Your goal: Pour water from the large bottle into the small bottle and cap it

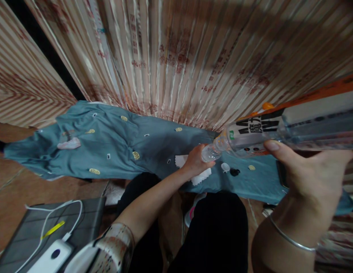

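Note:
My right hand [304, 178] grips a clear plastic bottle [279, 132] with a black-and-white label, tipped on its side with its open mouth pointing left. My left hand [197, 161] is closed on a white scalloped pad [201, 176] right under the bottle's mouth, over the teal cloth [122, 151]. A white bottle cap [225, 167] and a small black object [235, 172] lie on the cloth just right of that hand.
The teal patterned cloth is spread on the floor against a pleated curtain [179, 57]. A pink-white scrap [68, 144] lies on its left part. A grey case with a white power bank [51, 258] and cable sits at the lower left. My black-trousered knees [216, 235] are below.

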`<state>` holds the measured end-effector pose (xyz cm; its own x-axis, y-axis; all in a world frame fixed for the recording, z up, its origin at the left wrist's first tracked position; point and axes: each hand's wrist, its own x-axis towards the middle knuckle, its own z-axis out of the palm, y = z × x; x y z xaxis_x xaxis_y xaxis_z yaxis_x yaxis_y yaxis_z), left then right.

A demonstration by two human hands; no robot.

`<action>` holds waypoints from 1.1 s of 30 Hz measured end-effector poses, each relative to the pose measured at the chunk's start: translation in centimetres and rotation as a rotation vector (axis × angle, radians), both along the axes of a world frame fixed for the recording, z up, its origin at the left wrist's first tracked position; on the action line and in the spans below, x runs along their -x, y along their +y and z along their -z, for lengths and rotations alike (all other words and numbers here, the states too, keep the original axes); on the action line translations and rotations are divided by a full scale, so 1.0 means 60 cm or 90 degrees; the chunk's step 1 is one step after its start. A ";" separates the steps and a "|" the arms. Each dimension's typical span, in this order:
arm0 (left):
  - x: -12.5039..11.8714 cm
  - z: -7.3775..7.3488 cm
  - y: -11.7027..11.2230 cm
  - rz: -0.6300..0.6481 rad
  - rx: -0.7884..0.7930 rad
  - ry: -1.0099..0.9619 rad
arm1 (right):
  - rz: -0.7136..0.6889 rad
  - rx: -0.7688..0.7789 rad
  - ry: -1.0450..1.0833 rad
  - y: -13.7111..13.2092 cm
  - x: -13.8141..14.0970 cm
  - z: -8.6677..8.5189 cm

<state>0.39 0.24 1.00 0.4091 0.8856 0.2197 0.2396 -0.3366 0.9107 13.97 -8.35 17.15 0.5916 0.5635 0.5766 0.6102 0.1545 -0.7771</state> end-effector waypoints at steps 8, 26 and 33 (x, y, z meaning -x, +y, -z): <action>0.001 -0.004 -0.002 -0.002 0.001 0.013 | 0.063 0.033 0.017 0.003 0.007 -0.007; 0.002 -0.006 -0.002 -0.006 -0.003 -0.004 | 0.014 -0.048 -0.007 -0.001 -0.005 0.019; 0.002 -0.006 -0.003 -0.004 -0.002 -0.037 | -0.061 -0.231 0.291 -0.002 -0.024 0.102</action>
